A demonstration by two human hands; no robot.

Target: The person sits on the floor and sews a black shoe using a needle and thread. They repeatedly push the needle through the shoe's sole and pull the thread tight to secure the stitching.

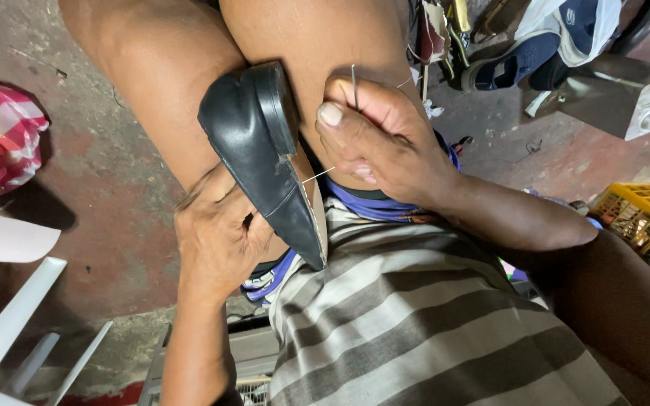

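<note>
We held the black shoe (265,158) sole-side out against our knees, left hand (216,233) clasped round its upper | right hand (378,143) pinched shut on a needle (353,84), white thread (317,176) running taut to the sole edge | yellow crate (641,210) at right.

black flat shoe (265,150) on edge, needle (353,84) upright beside it.

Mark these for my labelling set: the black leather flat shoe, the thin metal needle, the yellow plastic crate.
black leather flat shoe (253,143), head view, on its upper
thin metal needle (353,81), head view, on its shaft
yellow plastic crate (645,207), head view, on its rim
</note>
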